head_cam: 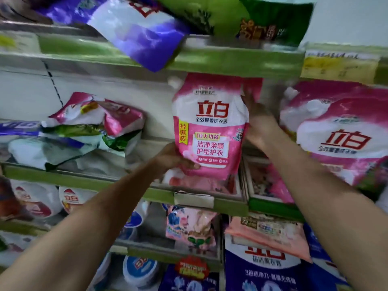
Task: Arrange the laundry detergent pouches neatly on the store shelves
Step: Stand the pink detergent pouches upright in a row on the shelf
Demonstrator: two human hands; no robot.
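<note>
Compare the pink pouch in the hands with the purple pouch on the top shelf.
The pink pouch stands upright, gripped by the left hand and right hand; the purple pouch lies tilted, overhanging its shelf edge, untouched. The pink one is sharp, the purple one blurred. Both bear red lettering.

Shop — stocked shelves [134, 59], price tags [338, 66]
</note>
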